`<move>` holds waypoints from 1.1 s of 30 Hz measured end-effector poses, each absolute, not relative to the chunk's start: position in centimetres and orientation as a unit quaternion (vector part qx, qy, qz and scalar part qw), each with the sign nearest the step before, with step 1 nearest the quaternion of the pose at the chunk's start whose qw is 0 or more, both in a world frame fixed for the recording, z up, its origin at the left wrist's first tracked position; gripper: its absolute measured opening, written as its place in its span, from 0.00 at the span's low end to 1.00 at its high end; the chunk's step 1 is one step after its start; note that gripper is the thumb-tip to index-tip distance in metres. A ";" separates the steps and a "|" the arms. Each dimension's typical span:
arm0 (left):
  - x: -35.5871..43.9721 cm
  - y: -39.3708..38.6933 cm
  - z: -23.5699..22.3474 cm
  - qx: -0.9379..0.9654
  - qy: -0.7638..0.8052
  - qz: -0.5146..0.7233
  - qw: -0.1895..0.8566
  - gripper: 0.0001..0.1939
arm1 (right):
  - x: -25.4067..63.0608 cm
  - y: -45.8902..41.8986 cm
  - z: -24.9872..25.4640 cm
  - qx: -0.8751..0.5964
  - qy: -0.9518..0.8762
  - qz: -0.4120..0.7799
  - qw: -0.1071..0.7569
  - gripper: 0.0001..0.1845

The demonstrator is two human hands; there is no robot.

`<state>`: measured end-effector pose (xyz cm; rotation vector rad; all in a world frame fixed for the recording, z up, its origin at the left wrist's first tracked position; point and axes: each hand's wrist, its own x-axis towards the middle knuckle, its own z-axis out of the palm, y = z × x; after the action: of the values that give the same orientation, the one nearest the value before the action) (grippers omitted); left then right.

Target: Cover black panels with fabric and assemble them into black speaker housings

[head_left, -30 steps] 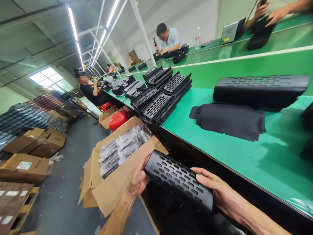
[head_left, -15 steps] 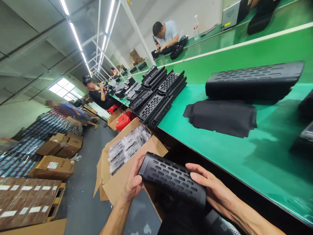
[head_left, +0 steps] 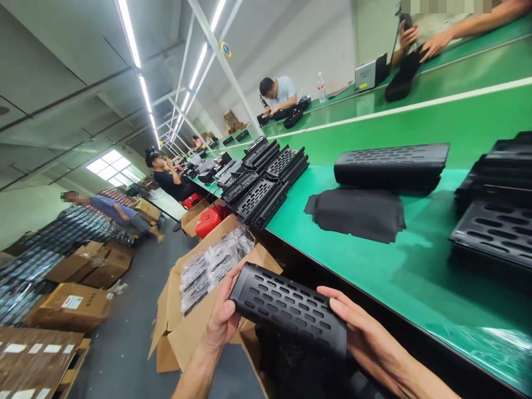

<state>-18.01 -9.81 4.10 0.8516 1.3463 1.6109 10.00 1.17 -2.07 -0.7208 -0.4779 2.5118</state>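
Between my two hands is a black slotted housing [head_left: 291, 307], tilted, with its far-left end higher than its right end. My left hand [head_left: 224, 310] grips the left end, thumb on the near side. Around the right end my right hand [head_left: 353, 318] is closed, its fingers along the top edge and side. The housing's underside is hidden. On the green bench lie a flat stack of black sheets [head_left: 357, 215] and, behind it, a larger black slotted housing [head_left: 390, 166].
Stacked black slotted panels [head_left: 266, 185] lie at the bench's left edge, more slotted panels [head_left: 494, 227] at right. An open carton [head_left: 187, 327] of plastic-wrapped parts stands below the bench edge. Co-workers sit along the bench; a person [head_left: 112, 208] is in the left aisle beside cartons.
My view has turned rightward and up, bringing the right-hand panels and a co-worker's hands further into sight. The housing stays in both hands. The person in the aisle has shifted posture.
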 end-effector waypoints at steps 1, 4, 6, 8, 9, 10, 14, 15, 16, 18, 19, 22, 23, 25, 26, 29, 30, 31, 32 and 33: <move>-18.0 -9.5 4.3 0.344 0.534 0.645 0.425 0.47 | 10.0 1.1 -1.9 -0.260 -0.174 0.917 0.245 0.36; -18.1 -8.8 4.8 0.354 0.527 0.645 0.426 0.44 | 9.9 1.0 -1.5 -0.264 -0.178 0.911 0.262 0.40; -18.2 -8.5 4.9 0.355 0.527 0.642 0.429 0.42 | 9.8 1.0 -1.2 -0.275 -0.184 0.904 0.270 0.42; -18.3 -8.2 5.0 0.349 0.530 0.643 0.430 0.40 | 9.7 1.1 -1.0 -0.281 -0.194 0.901 0.268 0.42; -18.4 -8.2 5.0 0.344 0.533 0.642 0.431 0.39 | 9.6 1.1 -0.9 -0.280 -0.198 0.901 0.267 0.41; -18.4 -8.1 5.0 0.338 0.537 0.641 0.431 0.39 | 9.5 1.2 -0.9 -0.277 -0.199 0.902 0.265 0.40; -19.0 -7.9 4.8 0.320 0.551 0.633 0.439 0.39 | 9.0 1.3 -1.1 -0.261 -0.189 0.910 0.262 0.36; -19.2 -7.8 4.8 0.319 0.552 0.631 0.442 0.39 | 8.8 1.3 -1.2 -0.261 -0.187 0.910 0.262 0.36; -19.3 -7.8 4.7 0.318 0.553 0.629 0.444 0.38 | 8.7 1.3 -1.3 -0.262 -0.187 0.910 0.262 0.36; -19.7 -7.7 4.6 0.319 0.552 0.630 0.445 0.38 | 8.4 1.3 -1.3 -0.262 -0.192 0.908 0.266 0.35; -19.8 -7.7 4.5 0.318 0.551 0.631 0.445 0.38 | 8.4 1.3 -1.3 -0.261 -0.195 0.907 0.268 0.34; -20.2 -7.4 4.2 0.308 0.549 0.636 0.446 0.38 | 8.5 1.4 -1.1 -0.249 -0.204 0.908 0.269 0.34; -20.4 -7.3 4.0 0.304 0.548 0.640 0.444 0.38 | 8.6 1.4 -1.0 -0.246 -0.208 0.908 0.266 0.34; -21.0 -6.9 3.8 0.298 0.546 0.650 0.436 0.38 | 8.5 1.3 -0.8 -0.241 -0.220 0.909 0.258 0.33; -21.4 -6.6 3.6 0.294 0.544 0.655 0.434 0.37 | 8.5 1.1 -0.8 -0.239 -0.226 0.910 0.254 0.33; -23.0 -5.7 3.2 0.265 0.528 0.664 0.458 0.38 | 7.8 0.2 -1.3 -0.234 -0.233 0.910 0.250 0.36; -23.6 -5.3 3.0 0.253 0.522 0.664 0.472 0.39 | 7.5 -0.2 -1.6 -0.230 -0.233 0.911 0.251 0.38; -24.1 -4.8 2.9 0.243 0.517 0.662 0.486 0.41 | 7.2 -0.6 -1.9 -0.225 -0.233 0.911 0.254 0.42; -24.6 -4.4 2.7 0.234 0.513 0.659 0.498 0.41 | 6.9 -1.0 -2.3 -0.221 -0.240 0.911 0.254 0.44; -25.1 -3.9 2.6 0.227 0.510 0.655 0.509 0.41 | 6.6 -1.3 -2.7 -0.217 -0.256 0.908 0.251 0.47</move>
<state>-25.08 -3.92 2.60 0.5465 1.2276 1.5786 6.63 -1.34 -2.74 -0.5907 -0.6981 2.4708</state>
